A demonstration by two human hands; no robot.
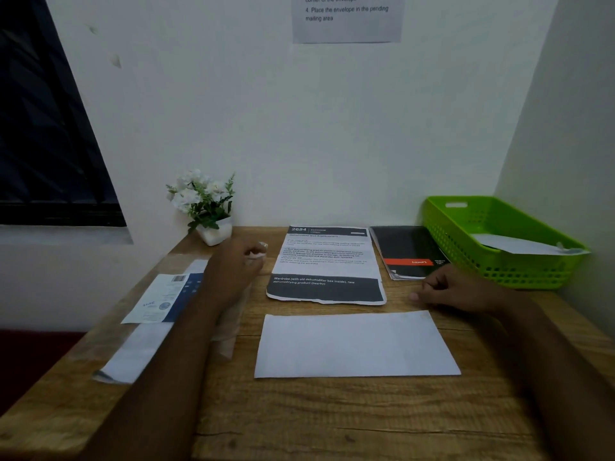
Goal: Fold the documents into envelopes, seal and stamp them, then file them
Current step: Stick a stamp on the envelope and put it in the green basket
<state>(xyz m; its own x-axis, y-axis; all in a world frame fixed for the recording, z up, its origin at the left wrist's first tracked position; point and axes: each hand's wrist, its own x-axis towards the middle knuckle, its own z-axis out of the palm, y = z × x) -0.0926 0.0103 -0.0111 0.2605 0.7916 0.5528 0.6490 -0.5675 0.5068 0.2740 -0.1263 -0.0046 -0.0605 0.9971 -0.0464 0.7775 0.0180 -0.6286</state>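
Stock on your table (332,420), each item placed from the blank white envelope (357,344):

- Envelope, one: flat, plain face up, directly in front of you.
- Printed document (326,264), one: unfolded, just beyond the envelope, its lower edge ragged.
- Black booklet (407,251), one: beyond the envelope to the right, beside the document.
- Green basket (525,272), one: far right of the envelope, with one white paper (515,244) lying in it.
- Blue-and-white packet (166,297), one: left of the envelope, lying over one clear-wrapped white bundle (133,354).
- Potted white flowers (206,207), one: beyond the envelope to the left, at the wall.
- Wall notice (346,18), one: high above the envelope.
- Your left hand (233,264): beyond the envelope's left end, fingers curled round one small white object (258,251), too blurred to name.
- Your right hand (456,291): just beyond the envelope's right corner, resting on the wood, fingers loosely curled with nothing visible in them.
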